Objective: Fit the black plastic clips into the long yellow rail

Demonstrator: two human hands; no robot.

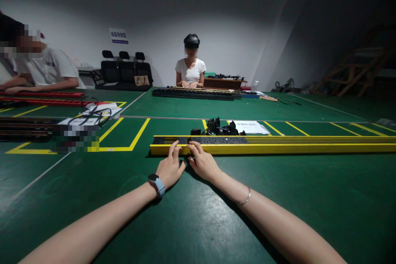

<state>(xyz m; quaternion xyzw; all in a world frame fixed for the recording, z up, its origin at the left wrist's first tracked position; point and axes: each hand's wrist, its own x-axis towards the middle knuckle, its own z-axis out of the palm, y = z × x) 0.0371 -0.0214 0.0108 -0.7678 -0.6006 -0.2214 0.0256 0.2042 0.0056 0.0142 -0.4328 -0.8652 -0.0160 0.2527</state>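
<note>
In the head view, the yellow rail lies across the table, roughly parallel to the far edge. The left hand and right hand touch it near its left end, thumbs apart from the forefingers; whether they pinch the black sockets inside, I cannot tell. The rail looks stiff, smooth and fairly light for its length, best gripped by both side walls, hands spread; the sockets seem hard plastic. Fingers hide some sockets, the rail's right end is cut off, and the black parts behind blur together.
</note>
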